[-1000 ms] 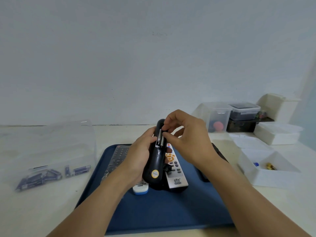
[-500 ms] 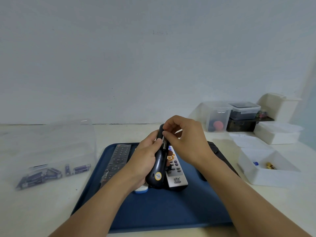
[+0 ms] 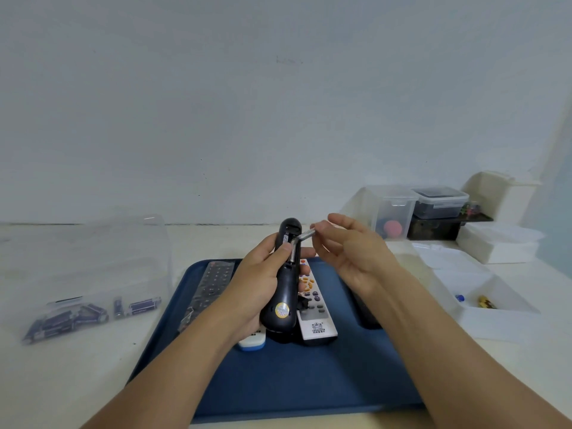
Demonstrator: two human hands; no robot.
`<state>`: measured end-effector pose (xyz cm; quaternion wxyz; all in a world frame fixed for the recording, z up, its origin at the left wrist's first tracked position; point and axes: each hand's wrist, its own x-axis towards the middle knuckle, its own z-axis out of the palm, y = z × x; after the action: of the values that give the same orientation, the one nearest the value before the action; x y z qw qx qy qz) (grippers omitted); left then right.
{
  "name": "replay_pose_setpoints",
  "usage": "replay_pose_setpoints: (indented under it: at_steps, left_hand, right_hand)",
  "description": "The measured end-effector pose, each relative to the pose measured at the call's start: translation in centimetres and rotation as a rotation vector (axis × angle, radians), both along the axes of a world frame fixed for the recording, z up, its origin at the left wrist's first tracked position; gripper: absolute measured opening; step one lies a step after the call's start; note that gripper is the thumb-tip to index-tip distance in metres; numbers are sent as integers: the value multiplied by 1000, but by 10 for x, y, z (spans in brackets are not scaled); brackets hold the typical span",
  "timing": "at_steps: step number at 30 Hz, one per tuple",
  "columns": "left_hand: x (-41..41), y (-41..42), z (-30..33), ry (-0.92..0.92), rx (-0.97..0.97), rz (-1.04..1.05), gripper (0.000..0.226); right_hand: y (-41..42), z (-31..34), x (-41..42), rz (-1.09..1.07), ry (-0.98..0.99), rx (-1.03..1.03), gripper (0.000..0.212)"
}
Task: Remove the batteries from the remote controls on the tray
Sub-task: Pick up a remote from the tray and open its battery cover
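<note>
My left hand [image 3: 260,280] grips a black remote [image 3: 283,292] back side up, above the blue tray [image 3: 278,382]. Its battery compartment is uncovered and one silvery battery [image 3: 293,253] lies in it under my thumb. My right hand [image 3: 346,252] pinches a second silvery battery [image 3: 305,236] just up and right of the compartment. On the tray lie a white remote [image 3: 314,308], a dark remote in plastic wrap [image 3: 209,287], a white-and-blue remote end [image 3: 252,342] and a black object [image 3: 366,314] partly hidden by my right forearm.
A clear plastic bag [image 3: 89,274] holding several dark batteries [image 3: 77,317] lies left of the tray. A white open box [image 3: 476,301] with small items sits to the right. Clear and white lidded containers [image 3: 439,205] are stacked at the back right against the wall.
My right hand has pulled one battery up and right, out of the black remote's compartment. The left hand has tilted the remote slightly and kept hold of it.
</note>
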<state>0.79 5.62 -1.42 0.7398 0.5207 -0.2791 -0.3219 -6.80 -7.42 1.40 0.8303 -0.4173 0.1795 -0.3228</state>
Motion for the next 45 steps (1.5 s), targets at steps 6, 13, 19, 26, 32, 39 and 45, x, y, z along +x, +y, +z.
replay_pose_setpoints:
  at_steps: [6, 13, 19, 26, 32, 39, 45]
  left_hand:
    - [1, 1, 1, 9, 30, -45, 21]
    - [3, 1, -1, -57, 78, -63, 22]
    - [5, 7, 6, -79, 171, -125, 26]
    - [35, 30, 23, 544, -260, -194, 72]
    - [18, 8, 8, -4, -87, -49, 34]
    - [15, 4, 4, 106, -142, -79, 36]
    - [12, 1, 5, 110, -171, -57, 35]
  right_hand:
    - [-21, -5, 3, 179, -57, 569, 25]
    - [-23, -6, 3, 88, 243, 20, 29]
    - [-3, 3, -10, 161, 351, -741, 26]
    - [-17, -1, -7, 102, 329, -578, 26]
    - [14, -9, 1, 367, 497, -690, 40]
    - [22, -6, 0, 46, 466, -989, 38]
    - [22, -8, -1, -266, 136, -1215, 15]
